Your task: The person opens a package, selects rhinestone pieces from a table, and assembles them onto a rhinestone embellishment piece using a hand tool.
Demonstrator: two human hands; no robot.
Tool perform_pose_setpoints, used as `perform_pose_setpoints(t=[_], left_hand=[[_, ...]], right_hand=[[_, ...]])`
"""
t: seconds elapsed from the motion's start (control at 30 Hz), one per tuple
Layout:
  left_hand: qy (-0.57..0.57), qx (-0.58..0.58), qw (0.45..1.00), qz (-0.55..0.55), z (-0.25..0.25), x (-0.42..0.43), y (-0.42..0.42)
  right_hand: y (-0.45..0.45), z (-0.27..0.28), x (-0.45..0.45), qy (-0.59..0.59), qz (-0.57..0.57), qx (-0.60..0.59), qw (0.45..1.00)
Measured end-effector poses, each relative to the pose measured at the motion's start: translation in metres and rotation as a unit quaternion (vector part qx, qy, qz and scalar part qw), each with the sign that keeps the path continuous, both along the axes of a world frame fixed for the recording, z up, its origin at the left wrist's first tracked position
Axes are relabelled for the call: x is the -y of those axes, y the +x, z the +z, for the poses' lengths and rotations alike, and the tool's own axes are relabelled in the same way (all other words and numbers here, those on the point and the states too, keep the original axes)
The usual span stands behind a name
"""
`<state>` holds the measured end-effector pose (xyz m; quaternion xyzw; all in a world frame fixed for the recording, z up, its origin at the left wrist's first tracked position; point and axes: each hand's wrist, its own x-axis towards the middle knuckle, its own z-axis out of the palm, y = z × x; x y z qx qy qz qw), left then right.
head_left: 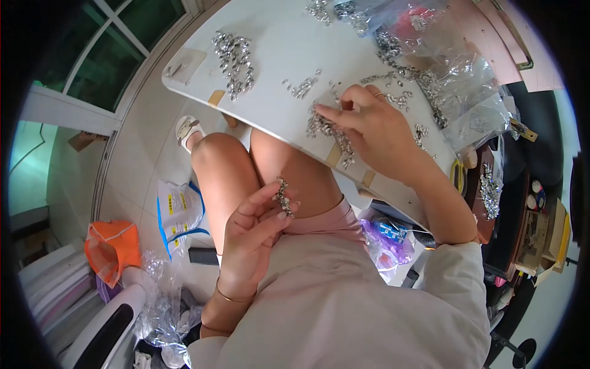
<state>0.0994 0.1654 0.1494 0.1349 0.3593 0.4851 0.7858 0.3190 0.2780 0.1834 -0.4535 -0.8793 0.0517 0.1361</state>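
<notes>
Left hand (249, 230) pinching short jeweled chain (283, 198)

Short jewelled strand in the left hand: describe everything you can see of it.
The short jewelled strand looks like many small, glittering stones set close together in silvery, metal-like settings, with darker patches between. It is narrow and slightly curved, and runs nearly upright in the picture. The left hand has it in a grip between thumb and fingers, over the person's thighs and off the white table. Any clasp is too small to tell.
</notes>
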Motion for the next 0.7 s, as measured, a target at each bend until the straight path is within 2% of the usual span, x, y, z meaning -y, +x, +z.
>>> perform_pose_setpoints(t=[0.1,0.2,0.3,0.4,0.53,0.7], left_hand=[[0.015,-0.012,1.000,-0.011,0.005,0.004,0.000],[0.026,-0.009,1.000,-0.014,0.009,0.008,0.000],[0.010,0.024,0.999,-0.021,0.013,0.013,0.000],[0.003,0.050,0.999,-0.003,0.019,0.020,0.002],[0.073,0.010,0.995,0.066,0.021,0.030,0.008],[0.142,-0.039,0.980,0.137,0.025,0.039,0.015]], right_hand=[[0.000,0.007,0.002,-0.017,-0.004,-0.031,0.999],[0.003,0.023,0.008,-0.058,0.058,-0.099,0.992],[-0.004,0.038,0.030,-0.182,0.103,-0.204,0.956],[-0.010,0.048,0.054,-0.248,0.121,-0.223,0.935],[-0.013,0.039,0.086,-0.280,0.108,-0.315,0.900],[-0.028,0.021,0.120,-0.225,0.081,-0.370,0.898]])
